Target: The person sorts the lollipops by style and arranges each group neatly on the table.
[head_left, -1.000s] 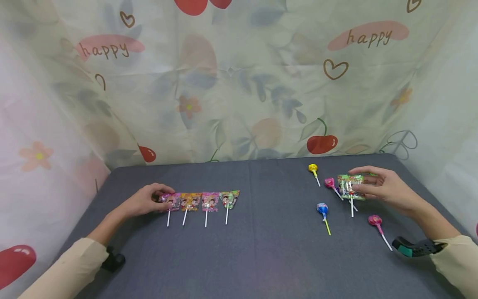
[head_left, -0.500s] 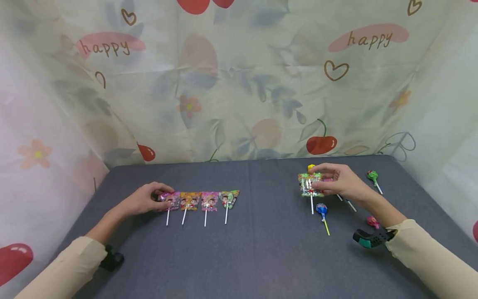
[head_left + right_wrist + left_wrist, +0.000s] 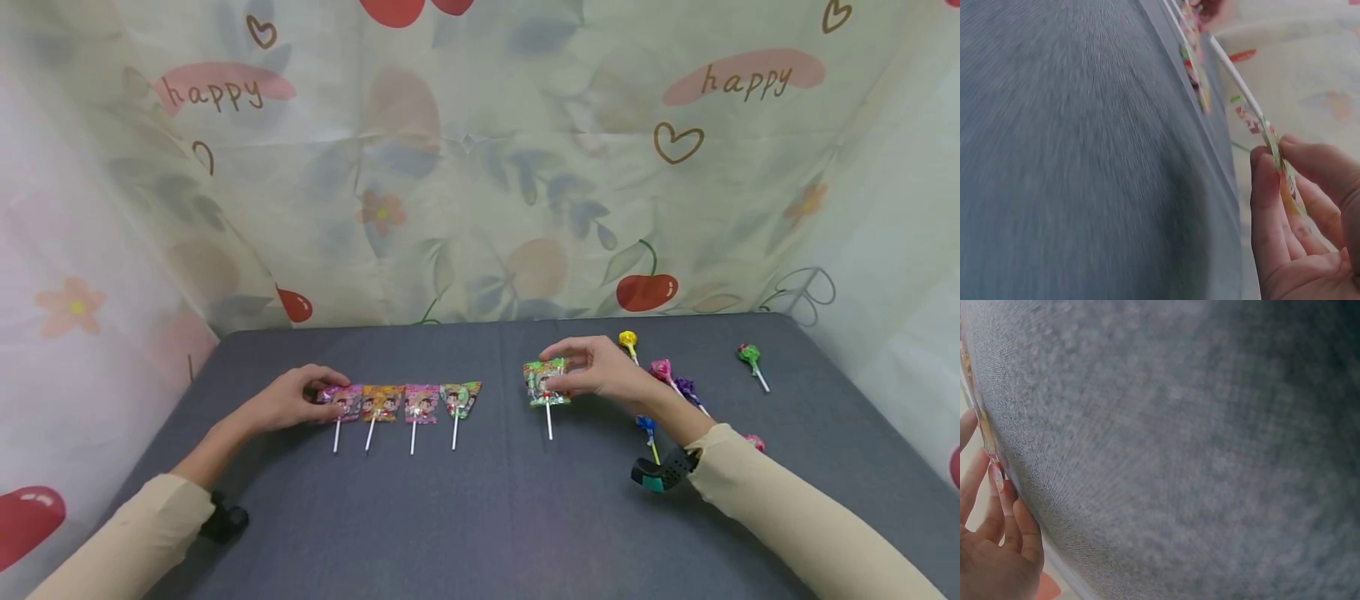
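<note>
Woven grey cloth [image 3: 450,525] covers the work surface. Right hand [image 3: 600,367]: pinches a glossy, square green-wrapped lollipop [image 3: 534,385], right of the flat-packet row [image 3: 422,403]. Left hand [image 3: 288,396]: curved fingers grip the row's leftmost pink packet [image 3: 350,406]. Ball-shaped lollipops [image 3: 748,354] lie farther right.

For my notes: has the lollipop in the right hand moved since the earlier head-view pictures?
Yes, to the left: the lollipop in the right hand went from right of the green-stemmed printed cherry to left of it.

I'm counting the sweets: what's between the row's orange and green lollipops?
The head view shows one pink lollipop lying between the orange lollipop and the green lollipop in the row.
</note>
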`<action>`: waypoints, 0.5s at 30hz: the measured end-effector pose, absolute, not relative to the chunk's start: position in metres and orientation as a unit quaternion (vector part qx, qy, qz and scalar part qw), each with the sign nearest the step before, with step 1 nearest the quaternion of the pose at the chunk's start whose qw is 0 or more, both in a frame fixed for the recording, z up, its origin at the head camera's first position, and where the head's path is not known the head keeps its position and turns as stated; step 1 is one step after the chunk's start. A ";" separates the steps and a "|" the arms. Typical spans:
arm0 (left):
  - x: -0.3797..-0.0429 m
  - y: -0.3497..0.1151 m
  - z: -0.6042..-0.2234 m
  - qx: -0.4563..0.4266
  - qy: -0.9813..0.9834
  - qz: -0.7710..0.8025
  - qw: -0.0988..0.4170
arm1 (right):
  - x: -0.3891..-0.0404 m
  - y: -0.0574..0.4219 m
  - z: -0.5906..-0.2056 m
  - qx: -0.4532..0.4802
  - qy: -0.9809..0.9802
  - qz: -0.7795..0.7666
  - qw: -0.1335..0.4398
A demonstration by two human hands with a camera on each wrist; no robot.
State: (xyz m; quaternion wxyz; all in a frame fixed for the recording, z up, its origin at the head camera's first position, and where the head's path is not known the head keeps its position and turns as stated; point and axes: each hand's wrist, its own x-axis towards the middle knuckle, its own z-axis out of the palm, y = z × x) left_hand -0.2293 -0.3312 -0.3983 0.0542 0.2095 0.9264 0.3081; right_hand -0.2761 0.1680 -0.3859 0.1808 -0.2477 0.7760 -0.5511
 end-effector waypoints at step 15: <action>-0.229 -0.331 -0.397 0.200 0.929 0.304 0.063 | -0.281 0.117 -0.403 -0.277 0.766 -0.539 0.215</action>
